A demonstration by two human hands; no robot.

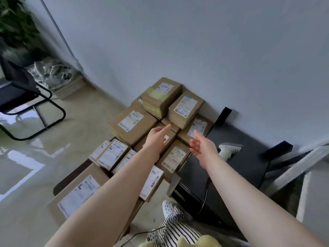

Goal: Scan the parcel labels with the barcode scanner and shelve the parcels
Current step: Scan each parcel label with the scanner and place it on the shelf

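Note:
Several brown cardboard parcels with white labels are stacked on a dark table against the wall. On top sit a parcel with yellow tape (160, 97) and a parcel with a handwritten label (185, 109). Both my arms reach out over the stack. My left hand (156, 138) hovers with straight fingers above a middle parcel (169, 138), holding nothing. My right hand (203, 146) is open, palm turned left, beside a parcel at the stack's right edge (198, 128). The white barcode scanner (228, 149) lies on the dark table to the right of my right hand.
A dark table (245, 157) carries the parcels and scanner; a cable (204, 200) hangs off its front. A black chair (23, 97) stands on the glossy floor at left, with a plant (16, 27) and plastic-wrapped bundles (53, 73) behind. A pale frame (300, 163) leans at right.

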